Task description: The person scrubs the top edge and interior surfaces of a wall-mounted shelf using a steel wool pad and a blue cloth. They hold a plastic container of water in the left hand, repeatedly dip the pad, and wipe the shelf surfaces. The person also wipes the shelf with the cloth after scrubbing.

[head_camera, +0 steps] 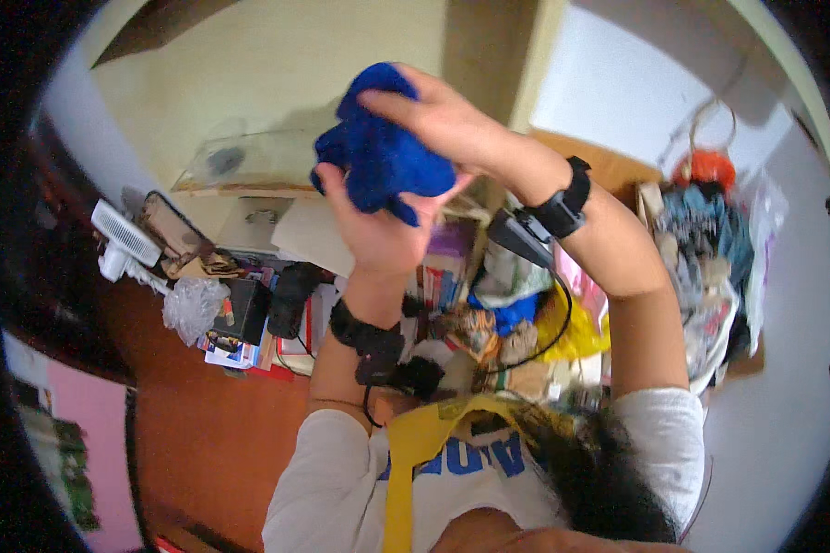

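A crumpled dark blue cloth (387, 152) is held up between my two hands, in front of the pale wall. My left hand (384, 238) supports it from below, palm turned up, with the thumb along its left side. From the upper right my right hand (443, 114) grips the cloth, its thumb pressed across the top. Folds of the cloth hide several fingers of both hands. Each wrist wears a black strap (564, 200) with a small device (522, 238) attached.
Below my hands is a cluttered surface with books (439, 283), a black box (242, 311), a yellow plastic bag (574, 325) and a clear bag (195, 307). A white fan (126, 235) stands left. Clothes (705, 235) are piled right. A cable (567, 304) hangs from my right wrist device.
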The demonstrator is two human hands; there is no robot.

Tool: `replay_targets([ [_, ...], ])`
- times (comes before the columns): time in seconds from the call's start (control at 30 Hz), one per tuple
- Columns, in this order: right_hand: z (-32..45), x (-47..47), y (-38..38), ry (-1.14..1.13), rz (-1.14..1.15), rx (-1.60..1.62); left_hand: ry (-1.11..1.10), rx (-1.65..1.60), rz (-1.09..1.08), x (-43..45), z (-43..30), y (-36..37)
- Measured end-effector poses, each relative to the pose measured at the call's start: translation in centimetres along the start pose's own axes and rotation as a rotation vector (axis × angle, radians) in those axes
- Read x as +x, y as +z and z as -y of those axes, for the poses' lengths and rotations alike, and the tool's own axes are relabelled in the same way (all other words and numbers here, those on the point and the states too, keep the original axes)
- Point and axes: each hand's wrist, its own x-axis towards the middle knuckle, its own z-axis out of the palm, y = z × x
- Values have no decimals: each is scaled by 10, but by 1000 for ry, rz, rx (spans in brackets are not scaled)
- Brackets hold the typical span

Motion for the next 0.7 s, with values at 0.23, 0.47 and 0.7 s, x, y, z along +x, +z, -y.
replay_targets([
  [0.23,-34,-69,-25,-337,-216,-524,-66,94,32,-29,33,13],
  [0.47,-15,-127,-117,-62,-97,-203,-229,342,-54,-11,84,21],
  [0.7,-27,-188,-192,200,-541,-172,-296,392,16,-13,111,2],
])
